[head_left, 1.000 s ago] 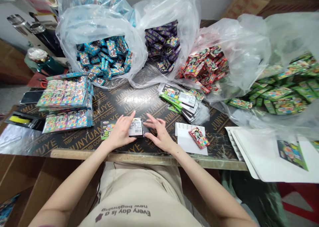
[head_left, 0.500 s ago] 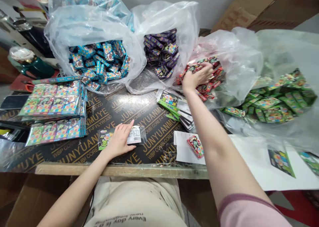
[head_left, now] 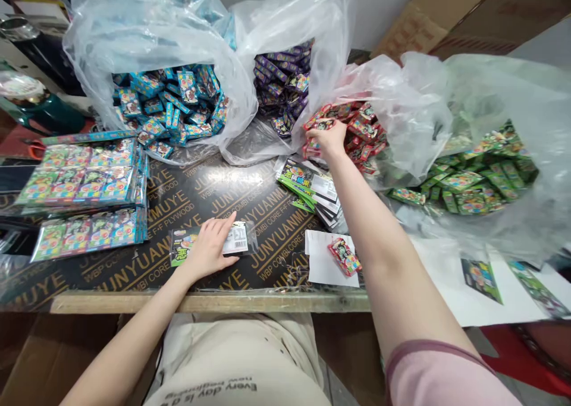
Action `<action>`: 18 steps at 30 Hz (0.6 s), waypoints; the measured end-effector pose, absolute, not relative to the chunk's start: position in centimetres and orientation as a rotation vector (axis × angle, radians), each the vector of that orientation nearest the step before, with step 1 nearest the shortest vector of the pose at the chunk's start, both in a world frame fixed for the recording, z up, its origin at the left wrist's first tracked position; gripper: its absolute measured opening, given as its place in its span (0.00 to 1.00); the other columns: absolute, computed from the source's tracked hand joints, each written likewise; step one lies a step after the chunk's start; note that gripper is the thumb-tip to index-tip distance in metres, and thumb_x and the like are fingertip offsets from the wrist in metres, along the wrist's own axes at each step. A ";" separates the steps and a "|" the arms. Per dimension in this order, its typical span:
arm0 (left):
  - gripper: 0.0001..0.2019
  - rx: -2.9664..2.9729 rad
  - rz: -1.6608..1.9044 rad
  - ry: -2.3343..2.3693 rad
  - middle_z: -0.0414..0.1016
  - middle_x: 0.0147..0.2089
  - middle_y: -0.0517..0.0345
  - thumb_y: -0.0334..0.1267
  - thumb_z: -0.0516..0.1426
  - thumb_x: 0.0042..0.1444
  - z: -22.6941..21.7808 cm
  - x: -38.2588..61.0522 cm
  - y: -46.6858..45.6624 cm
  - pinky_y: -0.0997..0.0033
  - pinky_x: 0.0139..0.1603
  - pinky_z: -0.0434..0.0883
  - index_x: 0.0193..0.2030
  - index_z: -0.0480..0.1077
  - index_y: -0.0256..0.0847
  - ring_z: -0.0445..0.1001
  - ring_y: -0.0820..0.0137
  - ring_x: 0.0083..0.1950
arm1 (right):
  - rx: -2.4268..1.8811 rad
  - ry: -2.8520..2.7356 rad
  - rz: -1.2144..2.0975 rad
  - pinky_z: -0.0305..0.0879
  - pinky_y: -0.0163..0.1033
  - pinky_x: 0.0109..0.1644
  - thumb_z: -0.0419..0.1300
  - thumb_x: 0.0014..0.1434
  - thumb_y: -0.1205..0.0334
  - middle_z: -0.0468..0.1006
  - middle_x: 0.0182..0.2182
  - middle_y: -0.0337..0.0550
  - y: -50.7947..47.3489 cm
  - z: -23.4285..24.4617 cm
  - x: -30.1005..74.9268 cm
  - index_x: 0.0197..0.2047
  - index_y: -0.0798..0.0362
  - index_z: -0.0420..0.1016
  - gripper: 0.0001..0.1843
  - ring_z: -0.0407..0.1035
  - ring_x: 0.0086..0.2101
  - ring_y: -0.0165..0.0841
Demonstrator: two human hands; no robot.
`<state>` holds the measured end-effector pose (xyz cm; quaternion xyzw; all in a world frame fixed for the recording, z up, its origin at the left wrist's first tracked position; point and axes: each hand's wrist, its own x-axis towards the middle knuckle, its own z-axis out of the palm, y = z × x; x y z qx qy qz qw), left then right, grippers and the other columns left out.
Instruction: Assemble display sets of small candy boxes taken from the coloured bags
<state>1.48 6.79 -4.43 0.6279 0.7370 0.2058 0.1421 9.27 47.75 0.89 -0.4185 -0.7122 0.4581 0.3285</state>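
Note:
My left hand (head_left: 209, 246) lies flat, fingers stretched out, over a clear plastic sleeve holding a black-and-green printed card (head_left: 179, 248), with a barcode label (head_left: 236, 237) showing past the fingertips. At the mouth of a clear bag (head_left: 414, 115) full of small red packets (head_left: 368, 126), my right hand (head_left: 329, 138) has its fingers bent around one red packet (head_left: 319, 124); the fingers partly cover it. Below my right forearm, a single red packet (head_left: 344, 256) rests on white paper (head_left: 323, 269). Several printed sleeves (head_left: 307, 183) are fanned out near the red packets.
Open bags hold blue packets (head_left: 178, 106), purple packets (head_left: 285, 85) and green packets (head_left: 477, 183). Stacks of filled packs (head_left: 82, 177) lie on the left, near a teal mug (head_left: 53, 112). A wooden strip (head_left: 209, 302) edges the table. More cards (head_left: 482, 280) lie right.
My right hand has moved left over the red packets, and its spread fingers have bent around one. The left hand stays flat on the sleeve. The whole view has shifted slightly.

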 end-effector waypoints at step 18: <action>0.56 1.864 0.461 2.164 0.65 0.61 0.42 0.46 0.65 0.47 -3.7 1.4 6.0 0.48 0.63 0.57 0.73 0.32 0.41 0.65 0.51 0.58 | -0.576 -2.714 1.040 0.45 0.61 0.65 0.67 0.45 0.39 0.51 0.68 0.55 29.1 -2.7 18.0 0.68 0.46 0.51 0.53 0.46 0.66 0.52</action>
